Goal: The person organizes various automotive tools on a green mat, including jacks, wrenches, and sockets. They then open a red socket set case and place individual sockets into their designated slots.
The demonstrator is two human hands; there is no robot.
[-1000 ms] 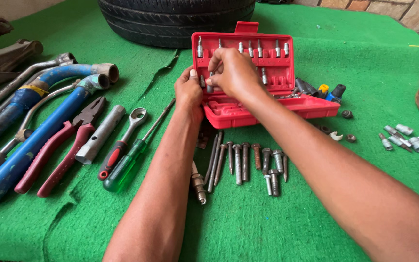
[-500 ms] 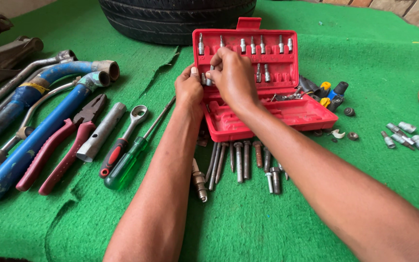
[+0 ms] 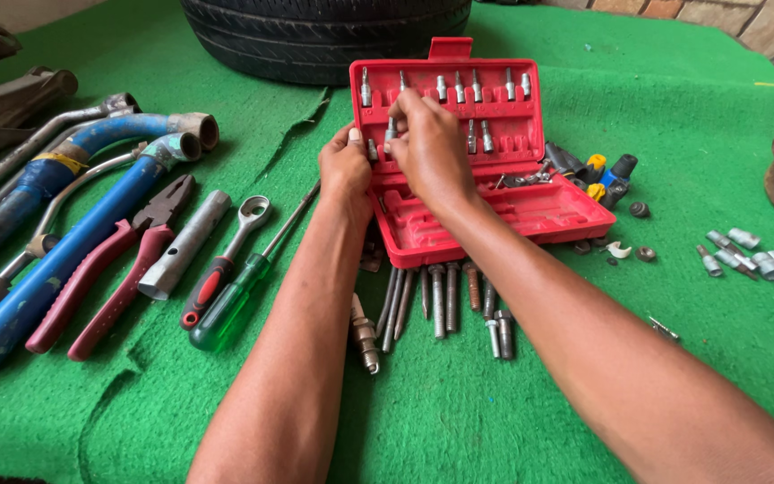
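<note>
Upper centre: my left hand (image 3: 344, 170) steadies an open red socket-bit case (image 3: 494, 215), grip pressed on its edge; my right hand (image 3: 430, 143) pinches a metal bit (image 3: 391, 131) in the lid.

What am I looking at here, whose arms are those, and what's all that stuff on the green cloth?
The picture comes from a camera worn on a person's head, looking down, so the two bare arms are that person's own. The left hand grips the left edge of an open red plastic case. The right hand pinches a small metal bit at the case's raised lid, where more bits sit in a row. The case lies on a green mat. In front of it is a row of bolts. To the left lie a green-handled screwdriver, a ratchet wrench, red-handled pliers and blue pipes. A tyre sits behind, and small sockets lie to the right.
</note>
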